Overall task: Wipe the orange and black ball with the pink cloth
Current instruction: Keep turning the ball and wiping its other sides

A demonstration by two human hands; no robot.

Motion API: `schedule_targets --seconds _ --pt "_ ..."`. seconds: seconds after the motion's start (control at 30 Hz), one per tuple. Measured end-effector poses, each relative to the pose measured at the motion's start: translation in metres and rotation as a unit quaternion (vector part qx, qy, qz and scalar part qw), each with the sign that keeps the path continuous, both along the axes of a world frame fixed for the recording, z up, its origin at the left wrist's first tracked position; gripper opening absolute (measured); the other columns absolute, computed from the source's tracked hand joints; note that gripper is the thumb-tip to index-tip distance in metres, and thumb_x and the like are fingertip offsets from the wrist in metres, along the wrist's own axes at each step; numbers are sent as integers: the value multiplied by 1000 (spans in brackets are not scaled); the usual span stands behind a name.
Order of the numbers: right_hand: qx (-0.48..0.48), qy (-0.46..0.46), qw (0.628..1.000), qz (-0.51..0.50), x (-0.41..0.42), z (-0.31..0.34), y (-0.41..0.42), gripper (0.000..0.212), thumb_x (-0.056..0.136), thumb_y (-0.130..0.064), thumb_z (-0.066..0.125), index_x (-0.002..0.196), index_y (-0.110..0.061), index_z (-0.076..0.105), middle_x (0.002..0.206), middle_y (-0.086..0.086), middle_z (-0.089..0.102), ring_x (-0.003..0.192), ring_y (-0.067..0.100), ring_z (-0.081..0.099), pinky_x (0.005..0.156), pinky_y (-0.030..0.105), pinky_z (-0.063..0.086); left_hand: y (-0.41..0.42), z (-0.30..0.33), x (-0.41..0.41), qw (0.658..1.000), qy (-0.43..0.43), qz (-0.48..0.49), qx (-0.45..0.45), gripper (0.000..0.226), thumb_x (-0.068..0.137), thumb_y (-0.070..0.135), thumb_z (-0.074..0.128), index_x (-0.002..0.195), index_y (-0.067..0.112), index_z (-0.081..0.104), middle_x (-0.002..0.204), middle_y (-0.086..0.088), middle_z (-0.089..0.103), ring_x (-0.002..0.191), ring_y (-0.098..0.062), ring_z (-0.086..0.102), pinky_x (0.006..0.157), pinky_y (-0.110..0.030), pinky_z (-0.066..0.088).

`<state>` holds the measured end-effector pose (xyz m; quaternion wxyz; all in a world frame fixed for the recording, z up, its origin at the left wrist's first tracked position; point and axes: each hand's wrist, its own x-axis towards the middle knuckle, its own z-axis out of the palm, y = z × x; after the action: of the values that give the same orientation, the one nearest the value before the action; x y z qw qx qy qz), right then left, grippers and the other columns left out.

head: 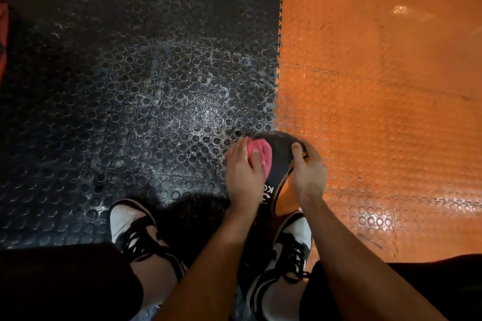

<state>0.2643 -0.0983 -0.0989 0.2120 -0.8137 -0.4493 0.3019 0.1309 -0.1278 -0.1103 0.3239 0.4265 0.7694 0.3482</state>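
The orange and black ball [281,164] sits low in the middle of the view, above my feet, with white lettering on its black panel. My left hand [243,177] presses a bunched pink cloth [260,155] against the ball's upper left side, fingers curled round the cloth. My right hand [307,172] grips the ball's right side, thumb lying over the black top. Most of the orange panel is hidden behind my right hand.
The floor is studded rubber matting, black [130,86] on the left and orange [378,86] on the right, joined along a toothed seam. My two black and white trainers [133,226] stand below the ball. A red object [4,39] shows at the far left edge.
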Motion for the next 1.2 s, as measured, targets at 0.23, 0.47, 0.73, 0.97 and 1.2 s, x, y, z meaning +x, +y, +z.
schedule_targets --seconds 0.23,0.47,0.73,0.97,1.2 --pt "-3 -15 995 96 8 4 0 70 92 -72 39 144 -31 60 146 -3 61 131 24 57 107 41 47 44 -35 -49 901 -312 76 -291 57 102 60 43 72 15 61 72 -4 58 65 -18 55 64 -36 47" --pt "-22 -147 983 105 28 15 44 52 98 -53 45 133 -22 68 140 8 58 127 36 55 105 47 47 -10 -25 5 944 -179 227 -162 47 105 45 47 104 6 71 97 -18 72 90 -33 69 79 -36 53" --pt "-27 -153 988 21 -8 11 6 69 104 -60 34 158 -19 43 164 11 40 153 33 31 126 53 23 -36 1 46 988 -92 121 -20 54 104 34 41 148 3 50 154 -13 48 144 -24 42 119 -29 27" --pt "-17 -165 985 53 -2 8 8 75 97 -63 29 155 -19 47 162 9 45 151 32 35 123 54 28 39 -21 11 998 -46 -40 -27 43 109 40 39 131 13 65 123 -7 70 114 -23 65 89 -31 50" --pt "-9 -154 987 42 3 8 18 69 98 -60 33 149 -20 56 154 8 53 141 34 47 116 54 40 49 -26 6 984 -114 -3 -137 49 108 48 34 130 17 65 114 -7 70 103 -23 67 80 -35 53"
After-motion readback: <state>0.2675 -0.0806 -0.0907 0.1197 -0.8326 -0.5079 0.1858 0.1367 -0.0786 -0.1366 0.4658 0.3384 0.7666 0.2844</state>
